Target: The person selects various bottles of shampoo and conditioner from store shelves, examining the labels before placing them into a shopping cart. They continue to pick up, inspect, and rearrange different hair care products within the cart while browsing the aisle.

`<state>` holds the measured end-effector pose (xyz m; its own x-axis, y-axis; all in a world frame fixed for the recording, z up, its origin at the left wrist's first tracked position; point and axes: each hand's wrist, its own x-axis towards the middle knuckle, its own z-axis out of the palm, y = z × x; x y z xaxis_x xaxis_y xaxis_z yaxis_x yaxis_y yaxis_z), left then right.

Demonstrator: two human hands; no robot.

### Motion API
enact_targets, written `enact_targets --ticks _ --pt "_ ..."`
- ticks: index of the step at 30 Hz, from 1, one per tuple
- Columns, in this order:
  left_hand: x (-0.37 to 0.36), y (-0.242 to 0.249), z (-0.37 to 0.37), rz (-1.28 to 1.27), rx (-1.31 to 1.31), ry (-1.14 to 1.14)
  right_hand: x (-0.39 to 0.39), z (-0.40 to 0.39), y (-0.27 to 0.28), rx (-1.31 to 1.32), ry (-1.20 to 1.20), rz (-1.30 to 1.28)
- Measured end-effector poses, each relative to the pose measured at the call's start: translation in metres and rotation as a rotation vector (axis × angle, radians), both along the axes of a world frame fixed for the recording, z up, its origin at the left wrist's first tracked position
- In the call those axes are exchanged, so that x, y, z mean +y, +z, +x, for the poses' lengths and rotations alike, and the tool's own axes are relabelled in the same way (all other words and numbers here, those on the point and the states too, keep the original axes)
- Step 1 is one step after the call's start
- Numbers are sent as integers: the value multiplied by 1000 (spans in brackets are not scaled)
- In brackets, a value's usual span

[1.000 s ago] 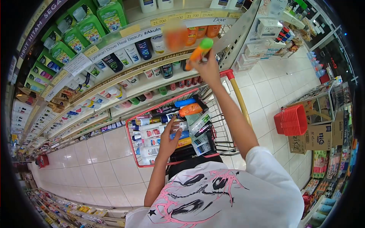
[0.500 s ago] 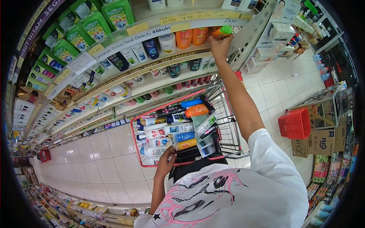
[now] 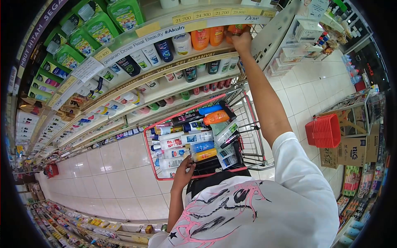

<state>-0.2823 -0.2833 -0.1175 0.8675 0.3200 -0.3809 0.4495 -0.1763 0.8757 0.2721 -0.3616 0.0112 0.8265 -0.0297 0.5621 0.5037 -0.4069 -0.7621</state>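
Observation:
At the right end of a shelf, my right hand (image 3: 240, 41) is closed around an orange shampoo bottle (image 3: 237, 29). My fingers and the price rail above hide part of it, including its cap. Two similar orange bottles (image 3: 200, 40) stand to its left, beside a white bottle (image 3: 182, 43). Lower down, my left hand (image 3: 183, 171) is curled over the near rim of a red-edged shopping cart (image 3: 147, 142), its fingers next to a yellow bottle (image 3: 205, 154). Inside the cart lie many bottles, among them another orange bottle (image 3: 216, 117) and white ones (image 3: 171, 142).
Large green bottles (image 3: 99, 28) fill the shelf at upper left. A grey shelf end panel (image 3: 271, 43) stands right of my right hand. Stacked red baskets (image 3: 323, 131) and cardboard boxes (image 3: 351, 149) are across the tiled floor (image 3: 132, 155) on the right.
The orange bottle in my right hand was tilted with its green cap showing; now it is more upright and farther back on the shelf. My left hand stays at the cart's rim.

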Motion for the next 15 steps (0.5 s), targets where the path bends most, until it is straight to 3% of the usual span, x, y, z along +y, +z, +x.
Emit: enact_targets --ticks 6,15 --pt "0 -12 -3 21 23 -44 -14 13 -8 107 127 -65" --pt "4 -9 6 15 16 -51 -19 8 -17 2 112 -88"
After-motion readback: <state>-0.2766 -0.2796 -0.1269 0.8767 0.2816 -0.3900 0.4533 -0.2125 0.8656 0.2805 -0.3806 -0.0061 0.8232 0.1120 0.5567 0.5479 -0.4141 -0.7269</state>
